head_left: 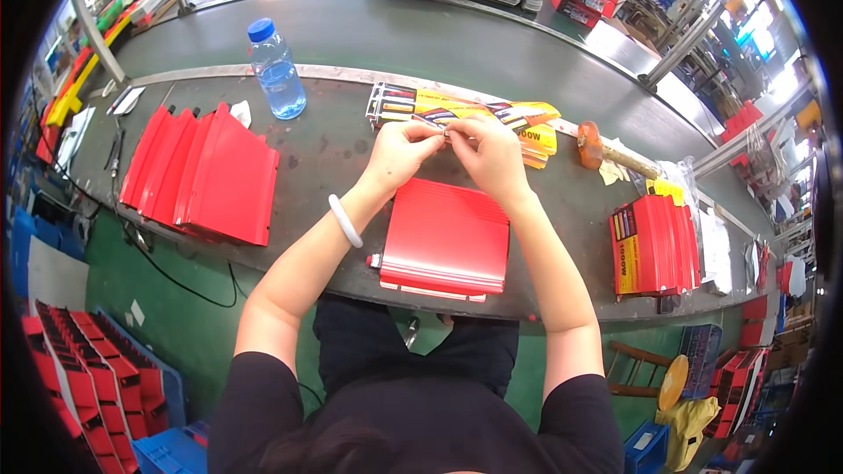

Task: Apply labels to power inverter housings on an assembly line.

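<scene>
My left hand (397, 156) and my right hand (493, 158) meet above the middle of the bench, fingertips pinched close together. Whatever lies between them is too small to make out. Just beyond my fingers, a pile of yellow, black and red printed labels (534, 145) lies partly covered by my hands. Nearer to me, below my wrists, a red ribbed metal case (446, 241) rests flat near the bench's front edge. A small knob sticks out of its left side.
Several red cases (230, 177) stand on the left, near a blue-capped water bottle (279, 79). To the right lie a mallet (606, 151) and several labelled red cases (654, 244). Behind the bench runs a dark conveyor belt (369, 31). A wooden stool (672, 382) stands at lower right.
</scene>
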`<state>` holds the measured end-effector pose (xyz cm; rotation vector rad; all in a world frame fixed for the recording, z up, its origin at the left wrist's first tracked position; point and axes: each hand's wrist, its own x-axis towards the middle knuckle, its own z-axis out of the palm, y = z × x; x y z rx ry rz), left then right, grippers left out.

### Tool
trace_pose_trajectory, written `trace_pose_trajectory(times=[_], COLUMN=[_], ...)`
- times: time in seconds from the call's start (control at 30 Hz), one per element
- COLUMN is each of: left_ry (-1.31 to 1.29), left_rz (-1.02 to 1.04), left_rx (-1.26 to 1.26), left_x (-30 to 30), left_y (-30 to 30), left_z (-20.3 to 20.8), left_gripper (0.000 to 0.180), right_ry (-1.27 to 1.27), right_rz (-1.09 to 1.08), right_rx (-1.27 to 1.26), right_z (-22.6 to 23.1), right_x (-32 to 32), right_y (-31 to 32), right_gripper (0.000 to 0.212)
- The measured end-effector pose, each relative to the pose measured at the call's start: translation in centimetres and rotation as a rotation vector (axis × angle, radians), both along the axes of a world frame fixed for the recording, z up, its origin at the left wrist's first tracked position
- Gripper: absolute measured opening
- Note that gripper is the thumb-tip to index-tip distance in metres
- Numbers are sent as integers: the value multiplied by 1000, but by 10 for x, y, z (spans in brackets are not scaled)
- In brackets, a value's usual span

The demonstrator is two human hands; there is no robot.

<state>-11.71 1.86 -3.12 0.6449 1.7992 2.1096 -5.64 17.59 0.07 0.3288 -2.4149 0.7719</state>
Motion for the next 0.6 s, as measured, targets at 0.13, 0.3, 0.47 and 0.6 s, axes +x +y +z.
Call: trace_pose_trajectory(times=[0.13, 0.3, 0.47, 0.6], left_ry=[-12, 97, 49, -116], left_rz=[12, -9, 65, 58], left_rx=[32, -19, -57, -63], left_x=[2, -2, -10, -24], left_y=[0, 5, -2, -9], left_z=[0, -2, -1, -12], left_gripper=[13, 17, 19, 22], right_ry=[-26, 139, 232, 32], right_rz=[37, -72, -132, -147], right_rx=[-192, 46, -52, -553], right_z=[-3, -4, -19, -12], right_x=[1, 0, -22, -28], right_y=[-4, -1, -13, -7], right_gripper=[12, 9, 9, 13])
